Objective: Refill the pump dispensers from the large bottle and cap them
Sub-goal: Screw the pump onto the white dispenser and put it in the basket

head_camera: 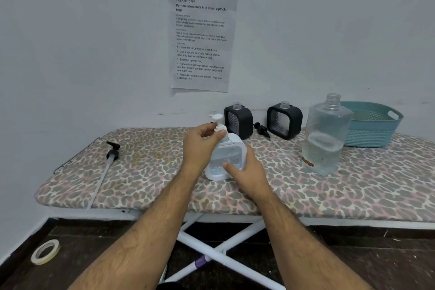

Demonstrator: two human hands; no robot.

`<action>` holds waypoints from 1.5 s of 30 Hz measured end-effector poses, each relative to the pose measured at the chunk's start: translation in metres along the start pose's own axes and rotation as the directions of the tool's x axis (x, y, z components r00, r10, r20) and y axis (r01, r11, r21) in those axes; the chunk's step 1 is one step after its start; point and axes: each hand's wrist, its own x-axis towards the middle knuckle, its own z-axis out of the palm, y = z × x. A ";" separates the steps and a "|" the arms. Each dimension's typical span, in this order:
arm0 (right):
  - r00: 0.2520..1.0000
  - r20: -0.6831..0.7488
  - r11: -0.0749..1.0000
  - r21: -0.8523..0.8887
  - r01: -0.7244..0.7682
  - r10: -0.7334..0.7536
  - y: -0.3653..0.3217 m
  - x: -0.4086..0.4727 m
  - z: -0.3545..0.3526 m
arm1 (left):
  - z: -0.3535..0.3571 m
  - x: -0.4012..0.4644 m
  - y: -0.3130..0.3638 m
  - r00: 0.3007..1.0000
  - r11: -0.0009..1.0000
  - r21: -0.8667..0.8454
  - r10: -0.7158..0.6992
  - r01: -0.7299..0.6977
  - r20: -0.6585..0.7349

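left hand [204,146]: pinching the white pump cap [220,127], twisting it on
right hand [247,172]: gripping the white dispenser [226,160] mid-board so it won't spin
large bottle [326,139]: uncapped, parked off right

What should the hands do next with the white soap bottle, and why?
Probably keep twisting the white pump tight. The left hand pinches its collar while the right hand steadies the white bottle, which shows liquid inside, so capping looks unfinished.
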 end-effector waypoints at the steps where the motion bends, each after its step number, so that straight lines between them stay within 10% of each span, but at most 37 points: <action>1: 1.000 0.001 1.000 -0.002 -0.001 0.001 0.000 0.000 0.000 | 0.000 -0.001 0.000 1.000 1.000 0.011 0.006 -0.006 0.007; 21: 1.000 0.011 1.000 -0.017 -0.011 0.011 0.000 0.000 0.000 | -0.009 0.004 0.004 0.948 0.995 0.099 -0.016 -0.017 0.317; 45: 1.000 0.013 0.999 -0.043 -0.002 0.003 -0.003 -0.002 0.000 | -0.006 0.010 -0.001 0.983 0.999 0.007 -0.045 0.045 0.178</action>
